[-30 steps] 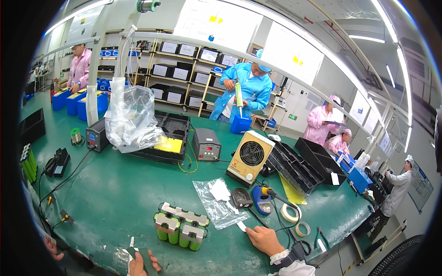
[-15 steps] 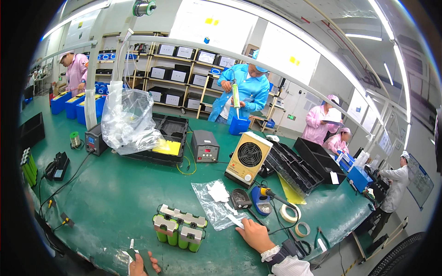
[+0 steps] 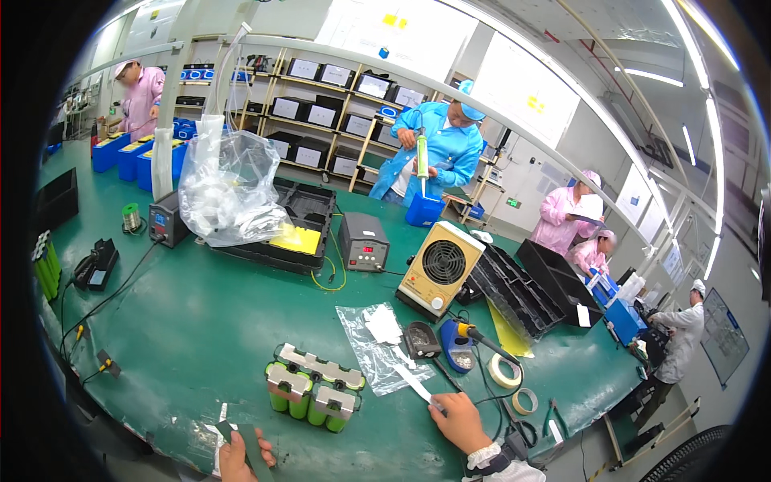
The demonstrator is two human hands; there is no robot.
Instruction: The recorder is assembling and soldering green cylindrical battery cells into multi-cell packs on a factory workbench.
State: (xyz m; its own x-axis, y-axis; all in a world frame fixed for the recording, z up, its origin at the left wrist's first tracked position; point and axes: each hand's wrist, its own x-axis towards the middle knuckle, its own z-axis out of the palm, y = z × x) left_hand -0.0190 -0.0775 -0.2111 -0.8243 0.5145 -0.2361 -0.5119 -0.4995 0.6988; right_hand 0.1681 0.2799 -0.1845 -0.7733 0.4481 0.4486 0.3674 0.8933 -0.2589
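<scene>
My right hand [image 3: 459, 423] is closed on the end of a white strip [image 3: 413, 384], whose far part lies over the clear plastic bag [image 3: 377, 373]. White paper-like pieces [image 3: 382, 326] rest on that bag. In my left hand [image 3: 234, 459], at the near edge of the table, a dark green strip [image 3: 254, 451] is pinched between the fingers. Between my hands stands a block of green battery cells [image 3: 313, 390] with metal strips across the top; neither hand touches it.
Right of the bag are a soldering iron stand [image 3: 458, 347], tape rolls [image 3: 504, 371], scissors [image 3: 526, 430] and pliers [image 3: 554, 415]. Behind them stand a beige fan unit [image 3: 441, 269] and a soldering station [image 3: 364, 243]. A person in blue [image 3: 440, 153] works across the table.
My right hand has moved slightly right and nearer to me, and more of the white strip shows. My left hand keeps its hold on the green strip. The view has shifted a little.
</scene>
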